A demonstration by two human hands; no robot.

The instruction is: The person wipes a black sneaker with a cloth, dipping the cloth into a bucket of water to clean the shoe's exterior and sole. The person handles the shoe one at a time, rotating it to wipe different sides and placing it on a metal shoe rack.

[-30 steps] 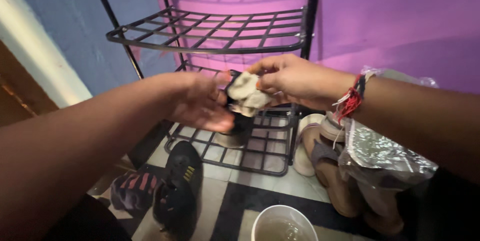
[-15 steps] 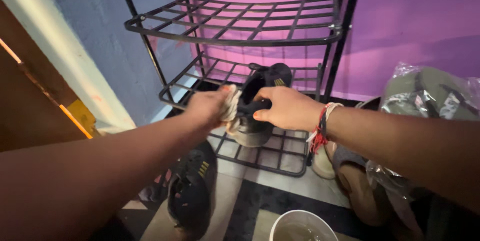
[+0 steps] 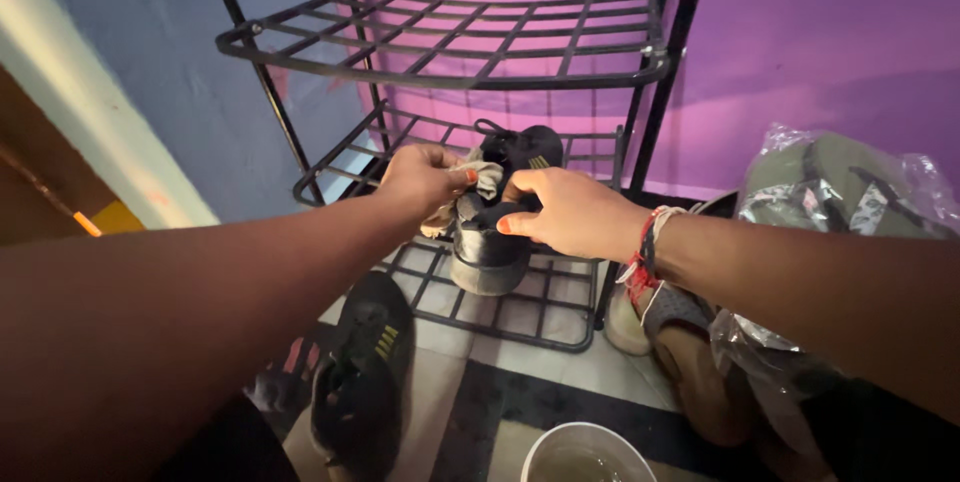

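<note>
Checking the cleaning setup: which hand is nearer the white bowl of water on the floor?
Right. The right hand grips the black sneaker on the rack, roughly above the white bowl; the left hand, holding a cloth, sits farther left.

Single head camera looks down, close, toward the shoe rack (image 3: 450, 52).

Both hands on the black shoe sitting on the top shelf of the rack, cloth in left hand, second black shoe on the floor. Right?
Not quite. In the head view the black shoe sits on the bottom shelf of the rack, not the top shelf, which shows nothing on it. The rest holds: left hand grips the cloth against it, right hand holds it, and the second black shoe lies on the floor.
</note>
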